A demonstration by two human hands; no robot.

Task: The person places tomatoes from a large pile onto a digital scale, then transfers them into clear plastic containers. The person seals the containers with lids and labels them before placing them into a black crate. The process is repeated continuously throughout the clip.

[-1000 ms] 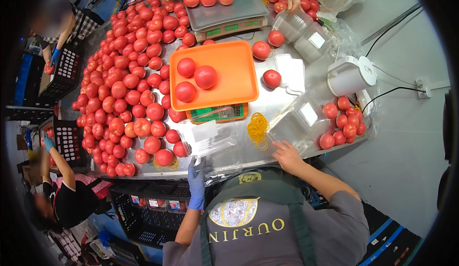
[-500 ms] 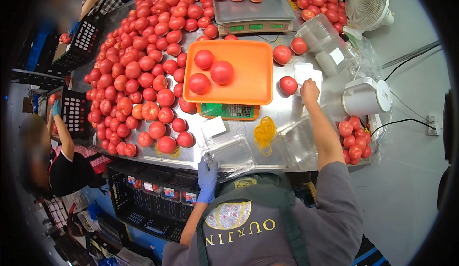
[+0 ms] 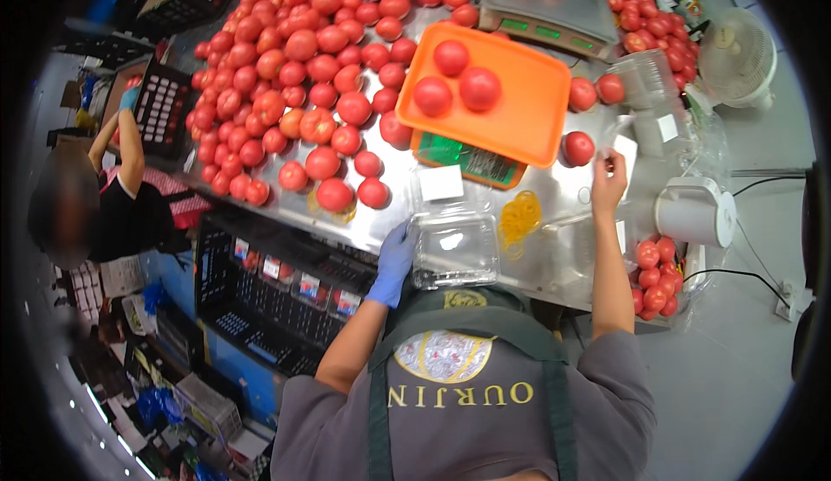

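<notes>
My left hand, in a blue glove, grips the left side of a clear plastic clamshell box, which stands open at the table's near edge. Behind the box's base, a white square shows at its clear lid. Farther right, my bare right hand has its fingers curled together beside a white sheet or stack; a pale thin thing shows at the fingertips, too blurred to name. A single tomato lies just left of that hand. Beyond the box, an orange tray holds 3 tomatoes on a scale.
Loose tomatoes cover the table's left. Yellow rubber bands lie between my hands. Clear boxes, a white jug-like appliance and a fan stand right. A black crate sits below the left edge; a co-worker reaches into another.
The view has turned and shifted. My left hand has brought the clear box closer to my body and more level. My right hand has drawn back slightly from the white stack.
</notes>
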